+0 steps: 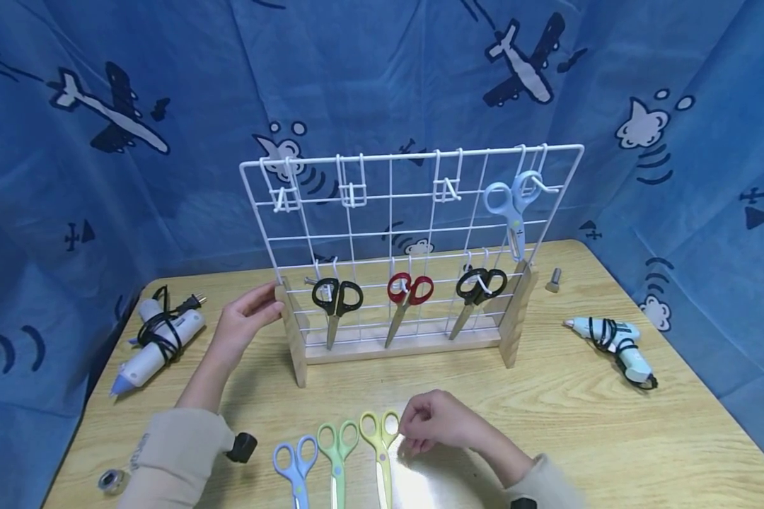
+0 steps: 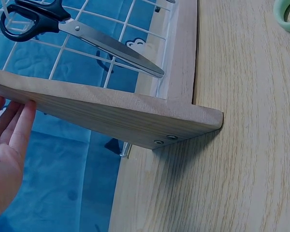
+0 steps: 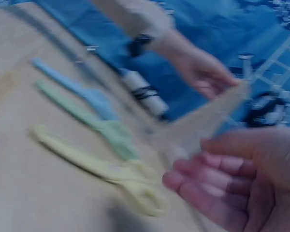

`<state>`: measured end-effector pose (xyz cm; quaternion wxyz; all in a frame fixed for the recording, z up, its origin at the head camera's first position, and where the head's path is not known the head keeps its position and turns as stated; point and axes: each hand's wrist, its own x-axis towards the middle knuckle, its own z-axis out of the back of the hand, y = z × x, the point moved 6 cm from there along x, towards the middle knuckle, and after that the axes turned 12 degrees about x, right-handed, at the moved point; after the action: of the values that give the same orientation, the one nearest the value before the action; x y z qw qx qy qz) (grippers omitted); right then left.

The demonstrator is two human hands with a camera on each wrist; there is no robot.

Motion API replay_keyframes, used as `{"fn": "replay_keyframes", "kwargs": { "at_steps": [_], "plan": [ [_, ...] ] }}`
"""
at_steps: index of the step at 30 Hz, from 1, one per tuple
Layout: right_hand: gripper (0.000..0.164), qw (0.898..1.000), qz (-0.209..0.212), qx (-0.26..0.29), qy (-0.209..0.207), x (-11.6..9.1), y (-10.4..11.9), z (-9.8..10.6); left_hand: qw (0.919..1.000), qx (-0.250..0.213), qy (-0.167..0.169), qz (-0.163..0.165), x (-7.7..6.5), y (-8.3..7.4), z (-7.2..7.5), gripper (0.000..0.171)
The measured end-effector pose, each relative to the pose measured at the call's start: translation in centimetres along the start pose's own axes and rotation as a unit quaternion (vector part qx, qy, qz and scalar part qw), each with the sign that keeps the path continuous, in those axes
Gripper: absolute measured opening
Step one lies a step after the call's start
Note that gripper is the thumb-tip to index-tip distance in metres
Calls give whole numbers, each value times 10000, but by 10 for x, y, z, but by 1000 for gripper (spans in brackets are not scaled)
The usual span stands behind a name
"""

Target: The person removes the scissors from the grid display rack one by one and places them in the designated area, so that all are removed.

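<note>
Head view: the left forearm reaches forward and slightly inward, and the left hand (image 1: 248, 318) grips the upper part of the rack's left wooden side (image 1: 293, 339), its fingers clamped on the board. The right forearm comes in from the lower right, bringing the right hand (image 1: 439, 423) low over the tabletop (image 1: 586, 424), just beside the handle of the yellow scissors (image 1: 383, 459). Its fingers are loosely curled and hold nothing. The yellow pair lies in front of the rack (image 1: 414, 348), with green scissors (image 1: 337, 459) and blue scissors (image 1: 298, 474) to its left, all with handles toward the rack. On the rack, red scissors (image 1: 404, 302) hang between two black pairs, and a light-blue pair hangs at the upper right.

Left wrist view: the fingers extend against the outer face of the wooden side, well above its lower end.

Right wrist view: this one is blurred. The fingers bend inward, thumb above them, near the yellow handle; whether they touch it, I cannot tell. Beyond, the left hand is at the rack's side.
</note>
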<state>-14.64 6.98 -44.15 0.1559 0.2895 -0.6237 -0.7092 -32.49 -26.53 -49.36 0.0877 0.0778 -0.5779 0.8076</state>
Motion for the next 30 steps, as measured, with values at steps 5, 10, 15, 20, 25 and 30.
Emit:
{"fn": "replay_keyframes", "kwargs": {
  "at_steps": [5,10,15,20,25,30],
  "plan": [
    [14,9933,860,274,-716,-19,41,44,9999,-136,84,-46,2,-1,-1,48],
    [19,9708,1787,454,-1536,-37,63,100,9999,-70,125,-58,2,2,-1,48],
    [16,9448,2266,583,-2294,-57,92,137,9999,-61,137,-63,2,3,-1,49],
    [10,9160,2857,1025,-2624,-73,133,156,9999,-38,101,-9,1,4,0,49],
    [21,8965,3137,1120,-2923,-75,151,179,9999,80,83,37,2,7,0,49],
    [24,8915,3167,1500,-2872,-74,162,191,9998,166,100,54,2,9,0,49]
  ]
}}
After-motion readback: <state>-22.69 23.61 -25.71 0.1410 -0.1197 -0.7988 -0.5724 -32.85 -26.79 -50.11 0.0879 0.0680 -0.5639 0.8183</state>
